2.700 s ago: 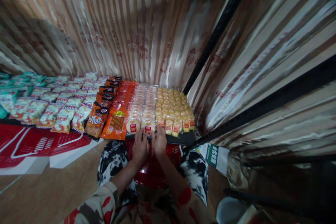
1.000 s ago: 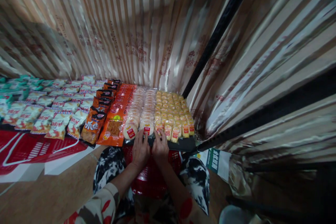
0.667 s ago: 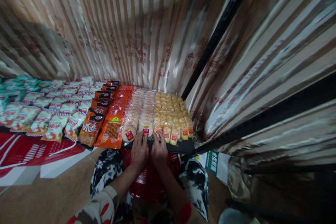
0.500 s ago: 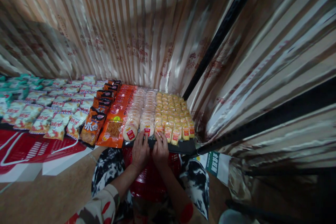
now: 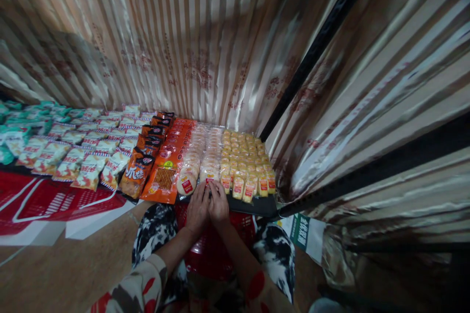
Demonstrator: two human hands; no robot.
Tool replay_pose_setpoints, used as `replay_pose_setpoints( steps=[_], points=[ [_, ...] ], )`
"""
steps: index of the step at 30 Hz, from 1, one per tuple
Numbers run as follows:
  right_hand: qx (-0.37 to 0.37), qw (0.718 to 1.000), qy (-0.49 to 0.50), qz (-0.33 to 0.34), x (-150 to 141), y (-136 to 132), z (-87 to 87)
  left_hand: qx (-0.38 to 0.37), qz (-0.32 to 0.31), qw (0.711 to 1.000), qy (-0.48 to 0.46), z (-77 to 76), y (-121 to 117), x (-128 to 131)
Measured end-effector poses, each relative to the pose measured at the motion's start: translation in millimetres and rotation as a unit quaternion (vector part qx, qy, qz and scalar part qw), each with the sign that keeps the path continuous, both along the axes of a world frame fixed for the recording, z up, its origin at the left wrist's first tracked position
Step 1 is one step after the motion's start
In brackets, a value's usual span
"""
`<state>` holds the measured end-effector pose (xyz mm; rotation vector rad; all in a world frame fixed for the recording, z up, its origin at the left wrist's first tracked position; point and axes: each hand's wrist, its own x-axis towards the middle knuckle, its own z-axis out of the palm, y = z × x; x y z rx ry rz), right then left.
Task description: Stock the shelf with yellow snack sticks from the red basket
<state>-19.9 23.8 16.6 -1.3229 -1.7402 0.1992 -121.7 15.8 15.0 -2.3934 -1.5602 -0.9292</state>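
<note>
In the head view, my left hand (image 5: 198,209) and my right hand (image 5: 219,205) are side by side, almost touching, at the shelf's front edge. Both have their fingers closed on the lower end of a clear packet of round white crackers (image 5: 209,174) with a red label. My fingers cover part of that label. To its left is a similar packet of round crackers (image 5: 187,182). Small yellow wrapped cakes (image 5: 238,186) with red labels stand in rows just right of my right hand.
Orange stick-snack bags (image 5: 163,176), brown snack bags (image 5: 136,172) and white-and-yellow bags (image 5: 88,170) line the black shelf (image 5: 257,205) leftward. Red baskets (image 5: 55,200) sit below. A black post (image 5: 293,78) rises at right before a striped curtain (image 5: 205,34).
My right hand has moved left from the yellow cakes to the round-cracker packet, beside my left hand. The view has shifted slightly, so the shelf appears further right.
</note>
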Motion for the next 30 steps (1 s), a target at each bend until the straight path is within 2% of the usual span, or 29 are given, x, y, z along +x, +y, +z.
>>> replay_pose_setpoints(
  steps=[4, 9, 13, 18, 30],
  points=[
    [-0.006, 1.0, -0.012, -0.016, 0, -1, 0.1, 0.011, 0.004, 0.999, -0.052, 6.5, -8, -7],
    [0.016, 0.999, -0.03, -0.027, -1, -1, 0.6, 0.014, 0.14, 0.978, -0.155, 21.7, -16, -25],
    [0.021, 0.999, -0.035, -0.024, -2, -1, 2.1, 0.016, 0.209, 0.962, -0.177, 21.0, -10, -40],
    [0.019, 0.999, -0.033, -0.031, -3, -2, 1.5, 0.012, 0.214, 0.963, -0.161, 13.2, 5, -47],
    [0.045, 0.998, -0.039, -0.038, 0, 4, -14.8, -0.02, 0.185, 0.975, -0.121, 17.6, 36, -46]
  ],
)
